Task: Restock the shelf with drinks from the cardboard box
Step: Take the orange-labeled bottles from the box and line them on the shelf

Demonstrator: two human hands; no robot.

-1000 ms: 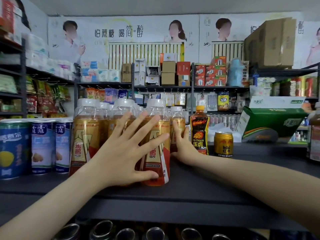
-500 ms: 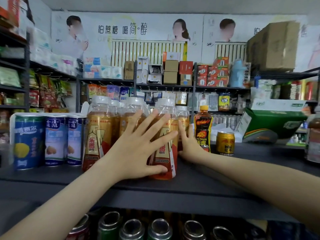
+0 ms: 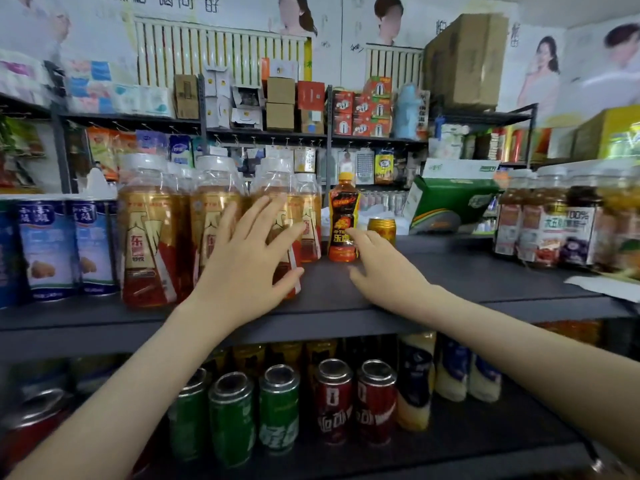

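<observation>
The right grip (image 3: 377, 261) has slid off the gold bottles (image 3: 149, 237) toward the small orange bottle (image 3: 343, 216), released like the left grip (image 3: 249, 258): row probably settled.

— Where are you standing?

— In a small grocery shop. Right against my left hand (image 3: 242, 268) stand rows of golden drink bottles (image 3: 149, 233) (labels facing out) on a dark metal shelf (image 3: 450, 271). Left of them are blue tins (image 3: 48, 247).

— And lower down?

— Under my fingers (image 3: 265, 216) there's another tier with green cans (image 3: 277, 410) and red cans (image 3: 334, 400).

— Further off?

— Well beyond my fingertips are racks of hanging snack packets (image 3: 104, 150) and stacked cartons (image 3: 280, 102). Advertising posters (image 3: 294, 19) cover the wall above.
</observation>
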